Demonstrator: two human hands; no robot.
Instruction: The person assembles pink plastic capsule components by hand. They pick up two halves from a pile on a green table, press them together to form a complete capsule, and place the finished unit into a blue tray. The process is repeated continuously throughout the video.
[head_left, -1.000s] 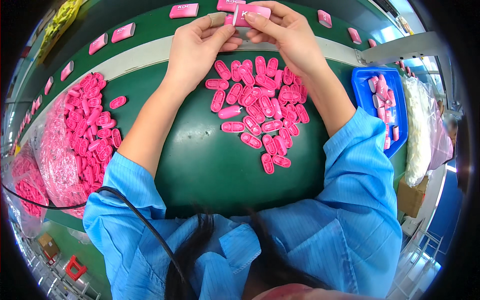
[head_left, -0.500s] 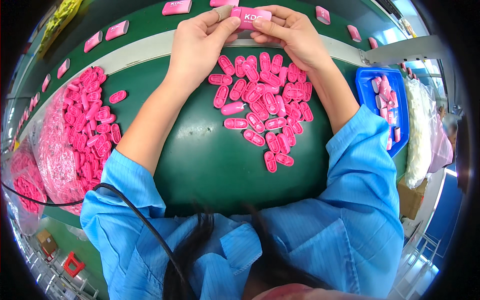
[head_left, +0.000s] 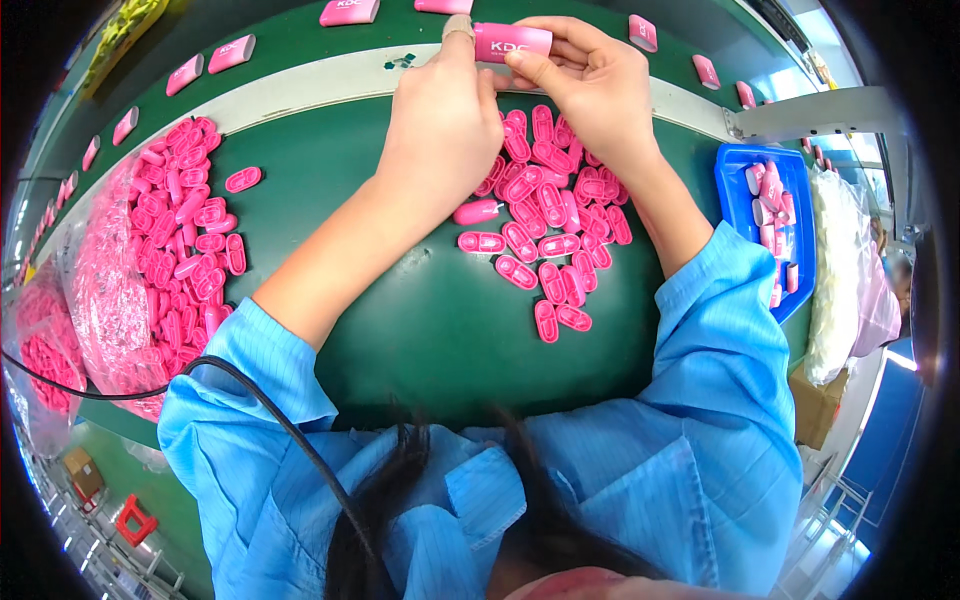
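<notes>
A pink flat case (head_left: 512,43) with white print is held up at the far rail of the green table. Its right end sits in my right hand (head_left: 603,85), thumb on the front and fingers curled behind. My left hand (head_left: 440,125) is closed at its other end, with a beige-covered fingertip against that end; some of its fingers are hidden. Below my hands lies a loose group of pink oval caps (head_left: 551,203), most with their hollow side up. My left hand and wrist cover part of that group.
A heap of pink caps (head_left: 180,230) spills from a clear plastic bag (head_left: 105,290) on the left. Similar cases (head_left: 232,52) stand spaced along the green strip beyond the pale rail (head_left: 300,103). At right, a blue tray (head_left: 733,205) holds several cases. A black cable (head_left: 285,440) crosses my left sleeve.
My left hand has turned and moved right, its covered finger now at the case's end instead of pinching its face. The case and my right hand have shifted slightly right.
</notes>
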